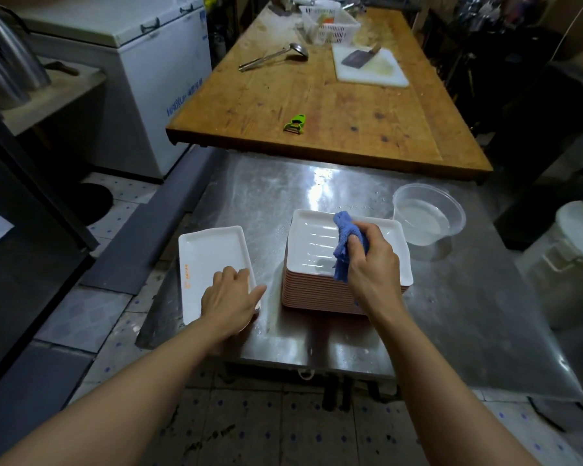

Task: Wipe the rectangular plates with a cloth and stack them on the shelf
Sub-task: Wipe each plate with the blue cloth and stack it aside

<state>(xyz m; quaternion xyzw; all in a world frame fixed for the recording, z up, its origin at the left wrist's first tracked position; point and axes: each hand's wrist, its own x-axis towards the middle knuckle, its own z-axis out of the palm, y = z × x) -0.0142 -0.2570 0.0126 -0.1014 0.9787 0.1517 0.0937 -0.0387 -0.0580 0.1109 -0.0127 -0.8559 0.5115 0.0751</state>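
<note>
On the steel table [367, 183], right in front of the person, a tall stack of plates [320, 294] is sitting, and everything else is lying around that stack. The right hand [372, 260] is clamping a blue cloth [347, 243] in curled fingers, holding it over the top plate [313, 243] of the stack. Left of the stack, a single plate [209, 260] is lying flat at the table's edge, and the left hand [228, 294] is resting on its near corner, fingers curled over the rim with the thumb splayed out beside it. Just right of the stack, a clear tub of water [424, 220] is sitting pretty close.

Risk-wise, that single plate is looking like it's hanging a bit over the left edge, so a careless push could probably send it to the floor. The table's also looking wet, so plates could be sliding. And a wide swipe with the cloth might be knocking the tub. No shelf is showing anywhere obvious.
</note>
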